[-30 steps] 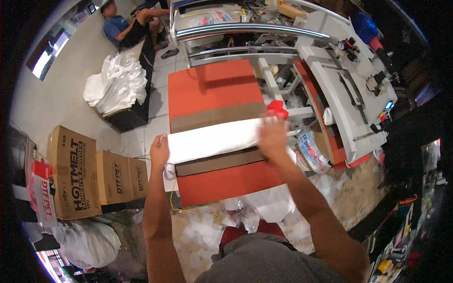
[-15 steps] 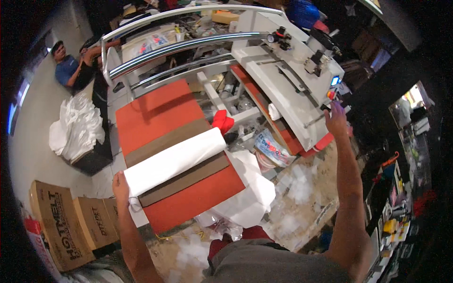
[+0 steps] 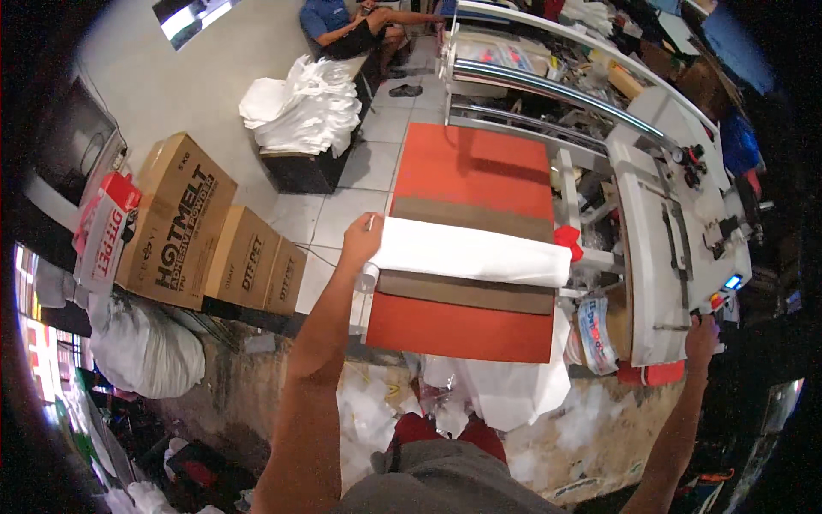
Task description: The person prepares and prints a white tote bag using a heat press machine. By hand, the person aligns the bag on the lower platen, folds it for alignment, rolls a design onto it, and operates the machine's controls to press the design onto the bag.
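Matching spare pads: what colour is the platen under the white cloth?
Orange-red platen, brown band across; head view.

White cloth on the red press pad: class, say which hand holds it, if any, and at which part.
The left hand grips the white cloth at its left end. The right hand is off it, resting on the machine's white control panel.

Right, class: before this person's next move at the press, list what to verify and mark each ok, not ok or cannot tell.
1. White fabric lies across the orange platen: ok.
2. Left hand is on the fabric's left end: ok.
3. Fabric lies flat without creases: cannot tell, too small.
4. Right hand is at the white control panel, off the platen: ok.
5. Which button the right hand touches: cannot tell.
6. Left hand off the platen before pressing: not ok.
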The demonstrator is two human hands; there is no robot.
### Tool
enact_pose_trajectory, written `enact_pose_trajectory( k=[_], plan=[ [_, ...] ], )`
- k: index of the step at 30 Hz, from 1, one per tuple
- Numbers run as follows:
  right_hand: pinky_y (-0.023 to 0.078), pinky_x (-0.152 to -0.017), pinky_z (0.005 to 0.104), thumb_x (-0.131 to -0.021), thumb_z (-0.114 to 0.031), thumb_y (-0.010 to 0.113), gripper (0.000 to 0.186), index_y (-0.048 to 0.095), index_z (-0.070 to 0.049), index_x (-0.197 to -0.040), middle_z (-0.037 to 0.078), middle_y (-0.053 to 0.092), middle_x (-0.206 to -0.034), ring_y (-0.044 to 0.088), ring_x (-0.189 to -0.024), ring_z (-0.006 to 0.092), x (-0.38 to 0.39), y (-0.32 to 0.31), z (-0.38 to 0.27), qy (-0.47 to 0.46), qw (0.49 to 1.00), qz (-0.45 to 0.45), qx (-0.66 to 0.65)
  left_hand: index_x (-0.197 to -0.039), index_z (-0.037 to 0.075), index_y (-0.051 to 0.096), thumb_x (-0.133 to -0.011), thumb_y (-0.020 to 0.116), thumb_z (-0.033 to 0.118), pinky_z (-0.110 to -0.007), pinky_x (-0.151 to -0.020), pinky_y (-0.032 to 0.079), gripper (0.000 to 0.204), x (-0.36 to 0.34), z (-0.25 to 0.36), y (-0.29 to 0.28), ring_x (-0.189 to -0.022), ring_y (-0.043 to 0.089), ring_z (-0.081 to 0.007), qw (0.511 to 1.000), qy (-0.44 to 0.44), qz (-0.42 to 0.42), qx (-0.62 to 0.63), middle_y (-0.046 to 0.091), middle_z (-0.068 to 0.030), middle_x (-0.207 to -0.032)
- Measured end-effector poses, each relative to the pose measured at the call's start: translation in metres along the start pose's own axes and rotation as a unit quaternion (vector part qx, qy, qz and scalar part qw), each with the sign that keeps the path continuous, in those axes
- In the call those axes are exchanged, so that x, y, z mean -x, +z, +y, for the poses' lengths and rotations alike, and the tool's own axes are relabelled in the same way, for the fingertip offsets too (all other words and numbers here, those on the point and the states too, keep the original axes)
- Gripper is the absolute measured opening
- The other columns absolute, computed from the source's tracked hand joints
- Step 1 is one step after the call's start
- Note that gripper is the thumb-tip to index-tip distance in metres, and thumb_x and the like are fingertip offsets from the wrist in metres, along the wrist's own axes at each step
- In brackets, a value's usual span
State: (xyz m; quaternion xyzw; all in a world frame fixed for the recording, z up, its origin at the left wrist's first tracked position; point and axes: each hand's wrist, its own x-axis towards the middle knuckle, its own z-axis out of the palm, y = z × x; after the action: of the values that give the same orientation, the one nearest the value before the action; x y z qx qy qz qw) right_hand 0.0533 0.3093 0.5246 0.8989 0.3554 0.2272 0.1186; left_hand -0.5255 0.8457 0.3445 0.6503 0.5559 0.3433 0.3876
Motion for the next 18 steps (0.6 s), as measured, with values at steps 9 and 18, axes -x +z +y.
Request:
enact_pose_trajectory(
  k=[9,18],
  plan=[
    [0.043,-0.08,0.0522,-0.095,-0.026,0.061,0.025,0.062,-0.002,-0.098,0.021,0.061,-0.093,0.056,-0.09,0.0429,0.029,-0.089,-0.128,-0.134,0.969,0.165,-0.125,-0.11,0.006,0.07,-0.095,0.057,0.036,-0.039,-0.088,0.051,0.036,-0.012,-0.011,0.021,-0.101,0.067,-0.0356,0.999,0.014,-0.035,0.03,0.07,-0.0232,-0.102],
    [0.038,-0.078,0.051,-0.09,-0.017,0.063,0.014,0.06,-0.003,-0.088,0.019,0.059,-0.084,0.053,-0.084,0.0412,0.053,-0.163,-0.261,-0.202,0.913,0.038,-0.351,-0.108,0.003,0.068,-0.1,0.047,0.038,-0.039,-0.089,0.049,0.042,-0.009,0.002,0.015,-0.1,0.066,-0.0344,0.997,-0.002,-0.061,0.056,0.07,-0.023,-0.102]
  ],
)
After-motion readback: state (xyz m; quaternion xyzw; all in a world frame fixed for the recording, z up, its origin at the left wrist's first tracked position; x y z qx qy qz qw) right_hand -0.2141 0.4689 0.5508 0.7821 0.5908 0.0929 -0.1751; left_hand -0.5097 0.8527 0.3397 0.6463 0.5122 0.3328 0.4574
